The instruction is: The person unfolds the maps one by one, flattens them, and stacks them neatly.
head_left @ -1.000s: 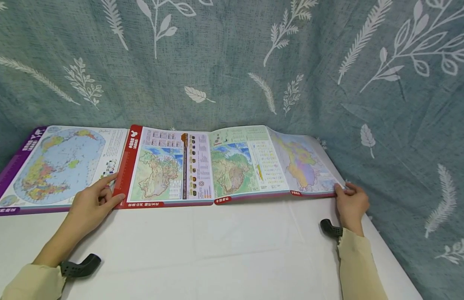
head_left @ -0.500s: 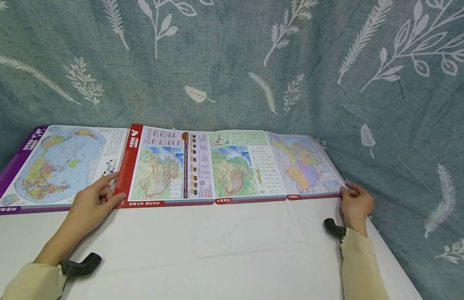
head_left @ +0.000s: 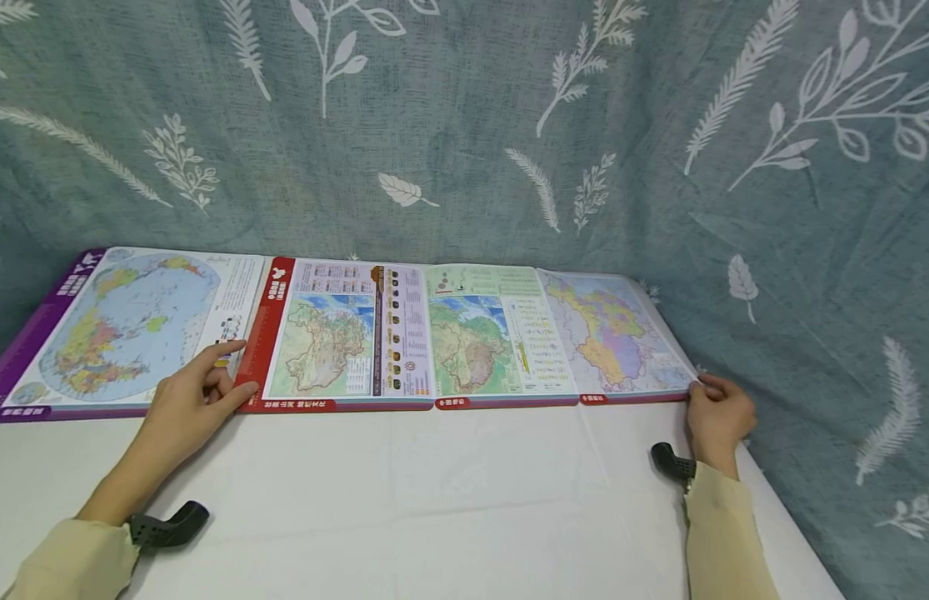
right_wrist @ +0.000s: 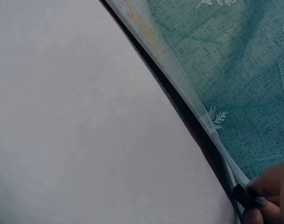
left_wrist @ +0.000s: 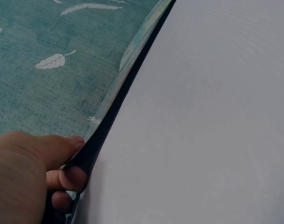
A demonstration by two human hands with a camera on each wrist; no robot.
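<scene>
A long fold-out map [head_left: 475, 346] lies stretched across the far part of the table, its red-edged panels in a row. A world map panel [head_left: 137, 325] with a purple strip adjoins it on the left; whether they are joined cannot be told. My left hand [head_left: 190, 408] is at the red strip's front corner, index finger stretched over the map. In the left wrist view, that hand [left_wrist: 20, 172] pinches the map's edge [left_wrist: 114, 100] between thumb and curled fingers. At the right end, my right hand [head_left: 721, 412] pinches the near corner, as the right wrist view confirms.
A white cloth [head_left: 434, 500] covers the table. Behind the map and along the right side hangs a teal curtain [head_left: 464, 125] with white leaf prints, close to the map's far edge. Black devices [head_left: 167, 525] sit on both wrists, beside beige sleeves [head_left: 74, 562].
The right-hand panels, raised at their fold a second ago, now lie flatter. My right hand has shifted slightly to the right with the corner, while the left hand keeps its place on the red strip.
</scene>
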